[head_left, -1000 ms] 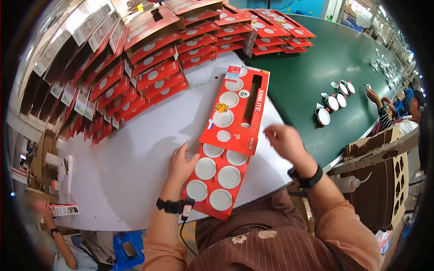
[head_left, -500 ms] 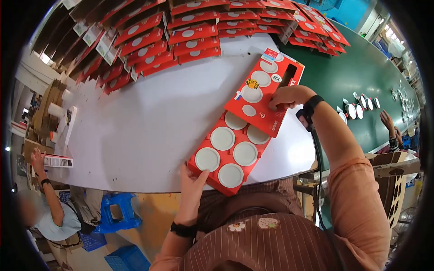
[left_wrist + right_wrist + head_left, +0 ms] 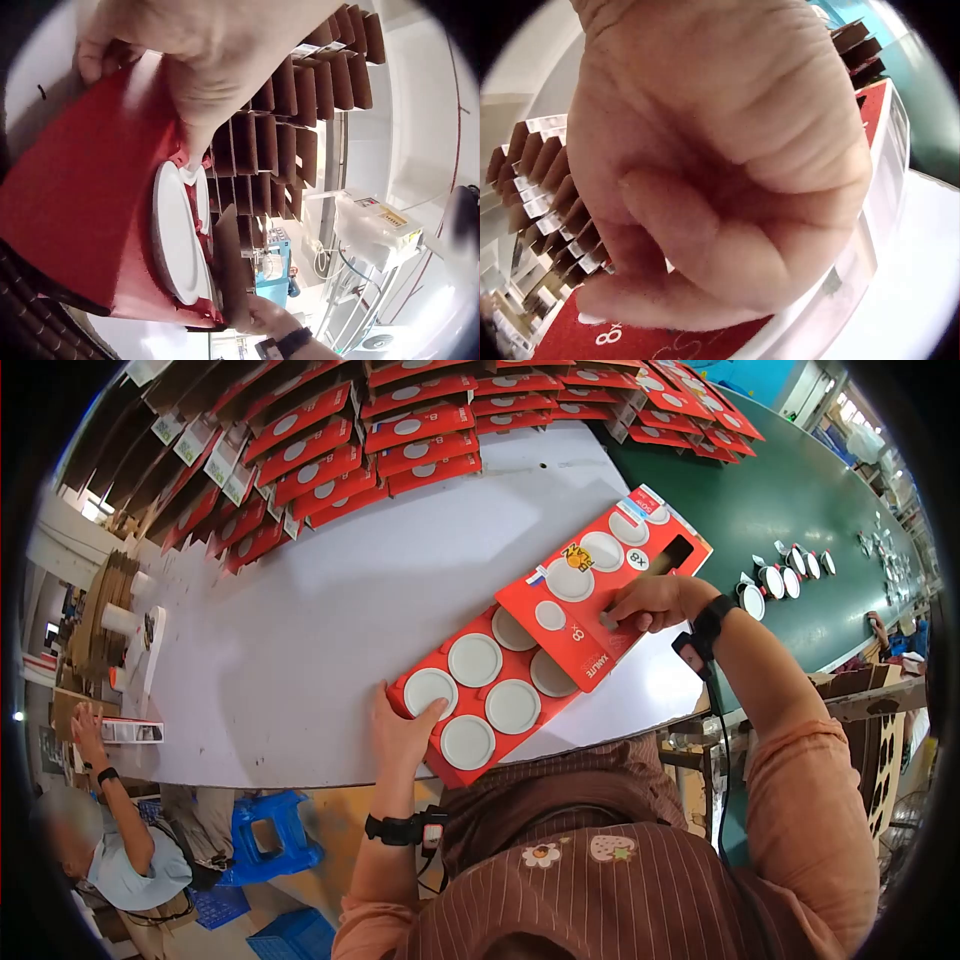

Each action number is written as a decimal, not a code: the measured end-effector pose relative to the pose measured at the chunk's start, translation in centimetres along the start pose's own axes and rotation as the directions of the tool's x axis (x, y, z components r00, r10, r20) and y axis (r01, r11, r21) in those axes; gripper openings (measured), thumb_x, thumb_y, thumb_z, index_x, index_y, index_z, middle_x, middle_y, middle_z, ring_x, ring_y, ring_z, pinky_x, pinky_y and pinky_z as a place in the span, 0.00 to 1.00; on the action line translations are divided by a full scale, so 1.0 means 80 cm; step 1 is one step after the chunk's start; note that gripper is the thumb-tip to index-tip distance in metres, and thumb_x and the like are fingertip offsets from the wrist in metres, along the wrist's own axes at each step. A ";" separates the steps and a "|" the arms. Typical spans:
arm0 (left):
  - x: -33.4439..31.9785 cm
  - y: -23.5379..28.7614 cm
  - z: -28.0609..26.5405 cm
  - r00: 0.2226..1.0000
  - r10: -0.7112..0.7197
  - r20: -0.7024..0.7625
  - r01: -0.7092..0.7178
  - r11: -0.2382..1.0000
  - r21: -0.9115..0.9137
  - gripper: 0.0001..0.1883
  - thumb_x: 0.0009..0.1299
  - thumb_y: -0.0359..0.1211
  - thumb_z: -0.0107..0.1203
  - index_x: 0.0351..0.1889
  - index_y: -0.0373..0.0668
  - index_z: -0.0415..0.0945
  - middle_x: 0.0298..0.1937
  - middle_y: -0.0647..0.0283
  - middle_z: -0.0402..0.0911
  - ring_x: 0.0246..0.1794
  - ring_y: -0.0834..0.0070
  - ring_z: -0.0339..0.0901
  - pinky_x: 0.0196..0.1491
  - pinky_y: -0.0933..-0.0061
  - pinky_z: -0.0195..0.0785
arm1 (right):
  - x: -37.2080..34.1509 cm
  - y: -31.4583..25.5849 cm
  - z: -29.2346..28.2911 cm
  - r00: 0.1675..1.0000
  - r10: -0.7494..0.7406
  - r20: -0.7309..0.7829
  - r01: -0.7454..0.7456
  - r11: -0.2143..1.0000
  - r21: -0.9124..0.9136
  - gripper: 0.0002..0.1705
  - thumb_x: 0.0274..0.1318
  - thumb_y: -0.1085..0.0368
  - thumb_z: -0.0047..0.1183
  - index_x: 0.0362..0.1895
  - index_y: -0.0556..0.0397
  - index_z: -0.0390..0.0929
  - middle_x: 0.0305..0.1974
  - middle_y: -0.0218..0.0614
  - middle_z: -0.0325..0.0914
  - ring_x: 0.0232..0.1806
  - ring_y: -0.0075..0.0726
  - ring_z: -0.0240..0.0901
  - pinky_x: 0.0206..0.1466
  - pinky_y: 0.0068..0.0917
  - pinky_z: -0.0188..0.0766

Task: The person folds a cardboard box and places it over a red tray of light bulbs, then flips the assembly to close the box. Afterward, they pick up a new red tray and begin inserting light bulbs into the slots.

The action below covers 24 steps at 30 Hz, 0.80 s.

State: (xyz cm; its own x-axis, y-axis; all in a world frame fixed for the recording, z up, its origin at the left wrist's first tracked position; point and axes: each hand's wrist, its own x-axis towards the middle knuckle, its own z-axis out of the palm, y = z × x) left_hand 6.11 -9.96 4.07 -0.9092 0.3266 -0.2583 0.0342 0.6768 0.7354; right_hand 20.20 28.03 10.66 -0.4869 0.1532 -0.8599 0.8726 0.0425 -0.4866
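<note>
A red card tray lies slantwise on the near side of the white table, round white discs set in it in two rows. Its far end is inside a red printed cardboard sleeve, which hides the discs there. My left hand grips the tray's near left corner, thumb on top by a disc. In the left wrist view that hand bends over the red side. My right hand holds the sleeve at the near end of its dark slot; the fingers are curled, their tips partly hidden.
Stacked red boxes stand along the back of the white table. On the green table to the right, several white round lamps lie in a row. Another person sits at the lower left, holding a box.
My right hand has come down onto the sleeve from the right. The left hand has taken hold of the tray's near corner. Tray and sleeve have turned clockwise.
</note>
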 end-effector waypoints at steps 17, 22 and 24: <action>-0.021 0.059 0.037 0.559 0.752 0.349 -0.825 0.464 0.322 0.29 0.61 0.42 0.59 0.63 0.50 0.68 0.68 0.59 0.61 0.70 0.54 0.53 0.67 0.48 0.47 | -0.024 0.053 -0.037 0.593 -0.628 -0.504 0.307 0.754 -0.580 0.11 0.56 0.68 0.51 0.41 0.63 0.76 0.32 0.40 0.77 0.30 0.32 0.78 0.33 0.26 0.74; -0.018 0.062 0.043 0.548 0.732 0.405 -0.831 0.422 0.362 0.30 0.61 0.44 0.59 0.63 0.54 0.68 0.68 0.59 0.62 0.71 0.56 0.53 0.67 0.46 0.45 | -0.012 0.077 -0.077 0.524 -0.612 -0.592 0.322 0.786 -0.528 0.13 0.54 0.66 0.49 0.41 0.60 0.78 0.33 0.43 0.79 0.33 0.40 0.78 0.40 0.30 0.73; -0.022 0.070 0.037 0.532 0.740 0.412 -0.841 0.405 0.358 0.30 0.61 0.44 0.59 0.63 0.53 0.68 0.68 0.60 0.62 0.71 0.55 0.52 0.68 0.46 0.45 | 0.002 0.093 -0.113 0.449 -0.615 -0.648 0.340 0.788 -0.513 0.16 0.53 0.63 0.51 0.45 0.58 0.77 0.37 0.43 0.79 0.40 0.42 0.78 0.46 0.32 0.72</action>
State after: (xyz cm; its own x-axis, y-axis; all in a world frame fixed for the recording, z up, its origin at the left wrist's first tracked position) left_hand 9.14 -4.79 6.78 -0.2871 0.9463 0.1489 0.9272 0.2355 0.2914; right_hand 26.99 37.30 8.31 -0.7305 0.6828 0.0135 0.5421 0.5917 -0.5967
